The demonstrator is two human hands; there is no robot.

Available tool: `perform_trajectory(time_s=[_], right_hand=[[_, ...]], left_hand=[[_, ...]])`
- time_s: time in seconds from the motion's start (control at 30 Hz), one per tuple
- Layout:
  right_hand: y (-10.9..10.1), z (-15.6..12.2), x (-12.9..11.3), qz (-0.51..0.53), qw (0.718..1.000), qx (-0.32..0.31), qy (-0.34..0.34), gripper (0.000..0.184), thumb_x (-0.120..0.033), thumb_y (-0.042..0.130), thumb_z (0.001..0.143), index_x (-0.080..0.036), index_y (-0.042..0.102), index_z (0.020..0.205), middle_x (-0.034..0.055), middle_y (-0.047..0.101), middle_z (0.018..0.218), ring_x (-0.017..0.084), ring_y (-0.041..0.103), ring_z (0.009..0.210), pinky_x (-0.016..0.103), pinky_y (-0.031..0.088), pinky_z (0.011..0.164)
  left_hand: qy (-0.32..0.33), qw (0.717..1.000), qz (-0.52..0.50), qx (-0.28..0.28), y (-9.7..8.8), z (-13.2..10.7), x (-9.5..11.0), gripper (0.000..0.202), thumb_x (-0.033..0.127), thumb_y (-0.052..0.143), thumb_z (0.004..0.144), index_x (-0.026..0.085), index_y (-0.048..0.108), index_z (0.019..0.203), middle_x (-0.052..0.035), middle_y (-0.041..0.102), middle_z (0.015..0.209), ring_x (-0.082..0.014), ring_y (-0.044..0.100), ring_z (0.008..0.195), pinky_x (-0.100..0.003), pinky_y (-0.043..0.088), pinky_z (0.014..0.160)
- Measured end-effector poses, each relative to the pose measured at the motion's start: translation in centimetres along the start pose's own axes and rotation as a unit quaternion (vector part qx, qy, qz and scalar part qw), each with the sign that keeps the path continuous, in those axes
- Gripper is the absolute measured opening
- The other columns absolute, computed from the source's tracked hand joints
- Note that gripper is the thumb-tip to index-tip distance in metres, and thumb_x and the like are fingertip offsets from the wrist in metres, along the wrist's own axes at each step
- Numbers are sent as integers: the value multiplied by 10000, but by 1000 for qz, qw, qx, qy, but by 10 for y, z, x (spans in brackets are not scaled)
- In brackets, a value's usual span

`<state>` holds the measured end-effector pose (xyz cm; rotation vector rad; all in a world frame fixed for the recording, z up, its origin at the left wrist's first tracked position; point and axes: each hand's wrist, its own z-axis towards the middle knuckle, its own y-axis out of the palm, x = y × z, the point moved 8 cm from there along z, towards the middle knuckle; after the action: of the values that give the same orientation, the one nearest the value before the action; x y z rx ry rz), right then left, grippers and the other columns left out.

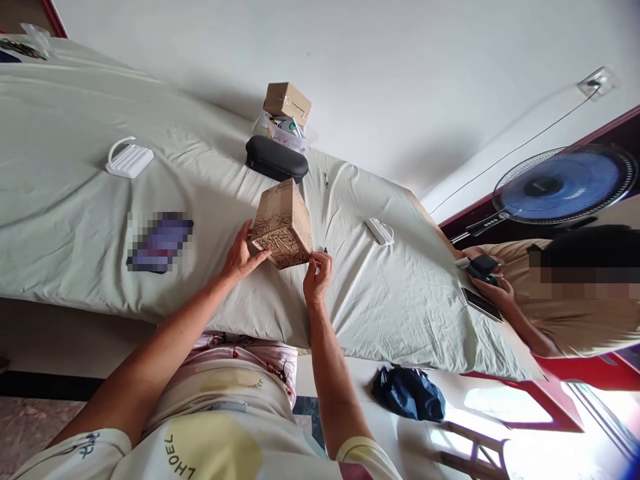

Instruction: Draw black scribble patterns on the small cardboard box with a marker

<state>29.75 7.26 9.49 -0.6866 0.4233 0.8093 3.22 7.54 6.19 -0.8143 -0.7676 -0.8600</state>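
Note:
A small cardboard box, covered in black line drawings, is tilted over the cloth in front of me. My left hand grips its left side, the thumb lying along the lower edge of the near face. At the box's right lower corner, my right hand is closed in a pinch around a slim pen. Only the pen's dark end shows above the fingers; its other end is hidden. Just behind the box lies a black zip case.
A pale green cloth covers the table. Behind the case stand a clear tub and another cardboard box. White racks, a blurred purple item and a small thin object lie around. A person sits right, near a fan.

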Motion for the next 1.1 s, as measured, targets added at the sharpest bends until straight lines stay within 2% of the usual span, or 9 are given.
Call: perform_trajectory(time_s=[0.1,0.17,0.27,0.37,0.5,0.63,0.73,0.9,1.1], right_hand=[[-2,0,-1,13,1000,9,-1,282,-452,425,1069,-245,615,1060,128,654,1087,257,640,1043,395,572,800],[-3,0,-1,25,1000,6,5,281,-467,438,1060,-247,613,1047,132,654,1086,263,635,1052,405,575,804],[-1,1,3,48,998,-9,28,279,-503,472,1039,-251,592,1033,130,651,1104,265,625,1087,409,584,814],[5,-2,13,87,994,-14,70,305,-550,510,1009,-251,561,1038,104,649,1077,228,630,985,369,582,749],[22,-8,29,144,979,-48,134,414,-574,619,916,-255,523,1161,14,640,906,170,626,774,319,565,683],[32,-12,34,112,974,-105,165,354,-566,659,867,-246,547,973,-12,656,809,172,657,728,318,545,701],[34,-13,32,67,974,-144,161,333,-558,652,857,-244,548,822,8,684,784,177,632,694,321,513,682],[42,-15,27,46,970,-203,130,281,-508,654,847,-242,583,787,17,709,772,180,608,689,322,497,681],[39,-14,29,36,977,-175,120,264,-488,635,855,-242,570,783,9,691,747,168,595,662,306,496,654]], left_hand=[[65,997,18,21,-4,2,8,933,609,772,829,183,411,1576,-213,547,1572,-362,587,1438,-496,533,1175],[111,993,38,16,-4,2,15,812,585,725,862,185,485,1527,-208,534,1593,-374,525,1502,-525,462,1253],[132,991,36,5,-4,2,17,644,513,642,912,184,550,1458,-188,601,1534,-348,564,1470,-516,445,1273],[106,994,14,0,-6,4,11,608,461,632,898,184,558,1434,-171,640,1497,-328,596,1436,-494,478,1249],[49,999,-14,-2,-8,7,2,604,383,667,837,186,576,1401,-150,687,1437,-315,664,1334,-478,544,1177],[9,1000,-24,-2,-8,7,-5,579,325,680,810,201,600,1370,-119,731,1360,-302,710,1237,-471,586,1111],[1,1000,-26,-1,-7,7,-8,572,299,686,802,208,608,1362,-107,744,1326,-298,724,1202,-465,603,1080],[-15,1000,-25,2,-7,7,-13,567,288,701,785,203,616,1339,-106,758,1271,-289,742,1131,-459,622,1036],[-30,999,-31,-20,-5,6,-13,545,321,695,797,200,625,1324,-106,766,1267,-274,754,1072,-431,641,967]])
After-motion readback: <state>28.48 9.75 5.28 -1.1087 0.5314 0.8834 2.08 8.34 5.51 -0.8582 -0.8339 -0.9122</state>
